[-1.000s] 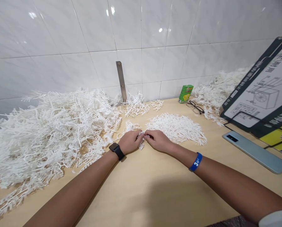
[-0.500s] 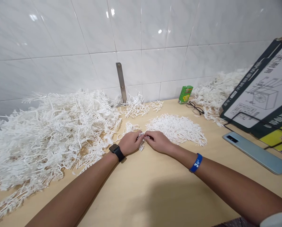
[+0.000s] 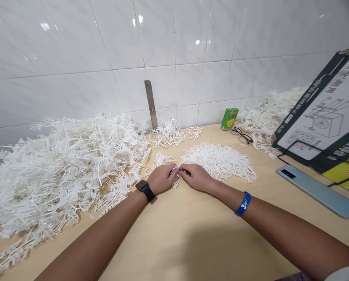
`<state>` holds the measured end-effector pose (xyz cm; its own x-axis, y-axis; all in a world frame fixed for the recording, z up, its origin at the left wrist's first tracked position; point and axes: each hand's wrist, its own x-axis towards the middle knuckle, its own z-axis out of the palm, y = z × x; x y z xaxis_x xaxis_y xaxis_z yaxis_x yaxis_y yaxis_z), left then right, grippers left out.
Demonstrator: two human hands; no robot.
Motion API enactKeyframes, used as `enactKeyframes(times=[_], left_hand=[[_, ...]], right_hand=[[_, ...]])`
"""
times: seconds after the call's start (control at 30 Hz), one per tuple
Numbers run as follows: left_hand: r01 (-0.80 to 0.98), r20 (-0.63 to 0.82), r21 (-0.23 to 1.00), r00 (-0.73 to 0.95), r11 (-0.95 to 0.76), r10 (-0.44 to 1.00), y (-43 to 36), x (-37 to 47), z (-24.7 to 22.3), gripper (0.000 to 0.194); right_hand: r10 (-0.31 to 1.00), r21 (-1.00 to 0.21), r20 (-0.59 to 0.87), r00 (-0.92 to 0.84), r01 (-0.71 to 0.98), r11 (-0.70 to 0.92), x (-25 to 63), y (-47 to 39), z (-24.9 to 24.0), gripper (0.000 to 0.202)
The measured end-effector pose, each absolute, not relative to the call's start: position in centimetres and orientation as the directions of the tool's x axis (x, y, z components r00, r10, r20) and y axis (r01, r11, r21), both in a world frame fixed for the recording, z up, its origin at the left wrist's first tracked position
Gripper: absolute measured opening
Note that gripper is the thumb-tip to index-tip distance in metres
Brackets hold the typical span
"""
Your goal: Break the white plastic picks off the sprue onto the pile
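My left hand, with a black watch on its wrist, is closed on a small white branched plastic piece. Its thin ends hang below the fingers. Thumb and finger of my right hand pinch at the same piece, and the two hands nearly meet; the exact grip is too small to make out. Behind the right hand spreads a flat heap of short white plastic pieces. A large tangled mound of white branched plastic lies left of my left hand, and a little white clump sits just beyond it.
White scraps lie by a metal strip at the tiled wall. Further right are a green box, black glasses, another white pile, a printed carton, a black wire frame and a phone.
Both hands stay together at the same spot, the fingers shifting only slightly on the white piece. The whole view has moved a little, so things appear slightly lower.
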<state>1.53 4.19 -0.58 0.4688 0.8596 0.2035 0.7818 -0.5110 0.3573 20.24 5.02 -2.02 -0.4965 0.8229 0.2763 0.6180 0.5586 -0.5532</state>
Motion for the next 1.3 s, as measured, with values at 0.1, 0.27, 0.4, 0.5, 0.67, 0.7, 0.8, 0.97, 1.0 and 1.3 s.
enactKeyframes(times=[0.1,0.27,0.4,0.5,0.67,0.7,0.8,0.97,1.0,1.3], left_hand=[[0.783,0.202,0.354,0.470,-0.511,0.859,4.20,1.53,-0.55,0.033],[0.777,0.213,0.360,0.470,-0.516,0.857,4.22,1.52,-0.62,0.033],[0.776,0.206,0.361,0.474,-0.516,0.856,4.21,1.55,-0.60,0.033],[0.780,0.205,0.355,0.472,-0.515,0.857,4.22,1.56,-0.56,0.034],[0.778,0.206,0.347,0.482,-0.524,0.851,4.17,1.60,-0.50,0.033],[0.778,0.206,0.347,0.481,-0.524,0.852,4.15,1.61,-0.47,0.033],[0.786,0.203,0.343,0.472,-0.513,0.858,4.11,1.65,-0.42,0.035],[0.790,0.199,0.342,0.468,-0.508,0.861,4.09,1.65,-0.39,0.036],[0.788,0.202,0.343,0.469,-0.511,0.860,4.09,1.64,-0.38,0.035],[0.781,0.203,0.351,0.475,-0.516,0.856,4.12,1.58,-0.51,0.035]], right_hand=[[0.826,-0.551,0.269,-0.496,0.624,0.554,20.24,5.04,-1.99,0.019],[0.825,-0.549,0.274,-0.495,0.624,0.556,20.25,5.02,-2.00,0.019],[0.823,-0.551,0.271,-0.499,0.621,0.558,20.21,5.02,-1.99,0.020],[0.823,-0.550,0.268,-0.501,0.622,0.558,20.21,5.05,-2.01,0.019],[0.823,-0.544,0.277,-0.496,0.625,0.560,20.23,5.00,-1.99,0.019],[0.824,-0.546,0.277,-0.495,0.625,0.559,20.23,4.98,-1.96,0.019],[0.824,-0.553,0.271,-0.497,0.620,0.556,20.24,4.93,-1.86,0.019],[0.828,-0.558,0.261,-0.496,0.623,0.549,20.28,4.92,-1.80,0.019],[0.828,-0.558,0.261,-0.496,0.623,0.549,20.27,4.92,-1.80,0.019],[0.830,-0.562,0.255,-0.495,0.623,0.544,20.25,4.85,-1.76,0.020]])
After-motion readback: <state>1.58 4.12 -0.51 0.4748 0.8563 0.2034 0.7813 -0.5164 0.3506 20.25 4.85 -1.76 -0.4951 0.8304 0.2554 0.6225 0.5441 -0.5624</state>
